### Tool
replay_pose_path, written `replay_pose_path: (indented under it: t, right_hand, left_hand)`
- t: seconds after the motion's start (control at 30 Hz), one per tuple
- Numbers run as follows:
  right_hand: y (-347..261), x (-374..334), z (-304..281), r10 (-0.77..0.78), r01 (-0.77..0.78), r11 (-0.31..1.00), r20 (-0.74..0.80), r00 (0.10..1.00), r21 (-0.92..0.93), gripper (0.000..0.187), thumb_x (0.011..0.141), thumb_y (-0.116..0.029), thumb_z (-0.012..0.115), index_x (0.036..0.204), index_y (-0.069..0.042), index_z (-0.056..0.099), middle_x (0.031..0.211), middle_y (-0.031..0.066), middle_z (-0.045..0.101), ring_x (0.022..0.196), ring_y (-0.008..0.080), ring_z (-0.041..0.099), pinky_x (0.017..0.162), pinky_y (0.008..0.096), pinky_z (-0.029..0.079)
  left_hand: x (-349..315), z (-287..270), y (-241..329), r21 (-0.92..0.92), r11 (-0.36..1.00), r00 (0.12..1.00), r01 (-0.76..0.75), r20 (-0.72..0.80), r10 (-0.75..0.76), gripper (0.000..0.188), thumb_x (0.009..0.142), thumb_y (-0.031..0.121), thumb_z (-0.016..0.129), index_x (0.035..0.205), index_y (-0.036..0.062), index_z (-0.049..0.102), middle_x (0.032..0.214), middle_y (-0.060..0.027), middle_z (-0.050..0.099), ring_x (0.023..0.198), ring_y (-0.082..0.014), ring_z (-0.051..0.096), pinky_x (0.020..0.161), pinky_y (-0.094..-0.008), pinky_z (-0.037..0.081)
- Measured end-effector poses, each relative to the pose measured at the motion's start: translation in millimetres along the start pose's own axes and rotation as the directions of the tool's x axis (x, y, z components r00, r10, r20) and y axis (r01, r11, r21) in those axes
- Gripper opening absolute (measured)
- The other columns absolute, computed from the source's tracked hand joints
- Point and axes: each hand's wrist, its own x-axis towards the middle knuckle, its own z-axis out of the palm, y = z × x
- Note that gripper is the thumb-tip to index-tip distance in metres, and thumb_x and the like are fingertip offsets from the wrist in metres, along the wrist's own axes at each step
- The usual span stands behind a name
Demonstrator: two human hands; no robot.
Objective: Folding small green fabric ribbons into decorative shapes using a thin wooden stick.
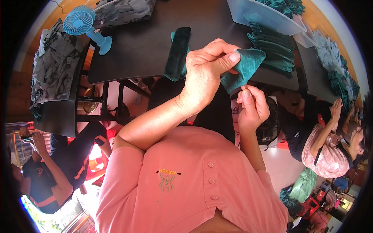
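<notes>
Raised in front of my chest, my left hand point(206, 72) grips a piece of dark green velvety fabric point(248, 66) between thumb and fingers. The cloth is folded and its pointed corner sticks out to the right. Just below it, my right hand point(253, 106) is closed in a pinch at the fabric's lower tip; whether it holds the cloth's edge or something small there I cannot make out. Behind my left hand, a long dark green velvet strip point(178, 54) lies on the black table point(140, 50), close to its near edge.
A stack of green fabric pieces point(274, 48) lies at the right, beside a translucent bin point(268, 17) holding more. A blue fan point(83, 25) stands at the far left near grey cloth heaps point(56, 64). Co-workers sit at the left point(58, 171) and right point(326, 151).
</notes>
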Motion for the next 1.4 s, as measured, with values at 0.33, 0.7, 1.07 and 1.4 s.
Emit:
replay_pose_path:
  t: [0.33, 0.7, 1.07, 1.4]
  right_hand:
    - [2, 1, 1, -0.056, 0.055, 0.996, -0.004, 0.998, -0.075, 0.015, 0.091, -0.004, 0.061, 0.100, 0.008, 0.063, 0.071, 0.0053, 0.059, 0.060, 0.0089, 0.050, 0.054, 0.0202, 0.035]
    - [0, 2, 7, -0.130, 0.131, 0.981, 0.019, 0.991, -0.143, 0.011, 0.091, 0.001, 0.057, 0.098, 0.008, 0.062, 0.074, 0.0056, 0.058, 0.065, 0.0093, 0.050, 0.060, 0.0216, 0.040]
    - [11, -7, 7, -0.092, 0.090, 0.995, -0.042, 0.995, -0.044, 0.009, 0.090, 0.001, 0.058, 0.097, 0.006, 0.061, 0.075, 0.0051, 0.058, 0.064, 0.0091, 0.050, 0.059, 0.0218, 0.041]
    - [3, -8, 7, 0.018, -0.016, 1.000, -0.048, 0.999, 0.026, 0.006, 0.090, -0.001, 0.061, 0.094, 0.003, 0.063, 0.075, 0.0027, 0.060, 0.062, 0.0071, 0.049, 0.059, 0.0201, 0.040]
  left_hand:
    - [2, 1, 6, 0.006, 1.000, 1.000, -0.016, 0.006, 0.016, 0.013, 0.091, 0.007, 0.063, 0.099, -0.0013, 0.068, 0.092, -0.0045, 0.067, 0.079, -0.0122, 0.063, 0.072, -0.0264, 0.052]
    - [0, 4, -2, 0.090, 0.985, 0.984, -0.148, 0.108, 0.139, 0.015, 0.092, 0.008, 0.063, 0.102, -0.0026, 0.068, 0.083, 0.0007, 0.056, 0.080, -0.0071, 0.055, 0.071, -0.0196, 0.046]
    - [2, 1, -6, 0.029, 0.999, 0.984, -0.035, 0.176, 0.030, 0.013, 0.088, 0.001, 0.064, 0.100, -0.0024, 0.070, 0.083, 0.0006, 0.055, 0.078, -0.0082, 0.052, 0.073, -0.0224, 0.044]
    - [-4, -1, -5, 0.019, 1.000, 0.989, -0.005, 0.148, 0.002, 0.015, 0.089, 0.006, 0.065, 0.101, -0.0021, 0.070, 0.083, 0.0011, 0.056, 0.081, -0.0080, 0.050, 0.075, -0.0216, 0.041]
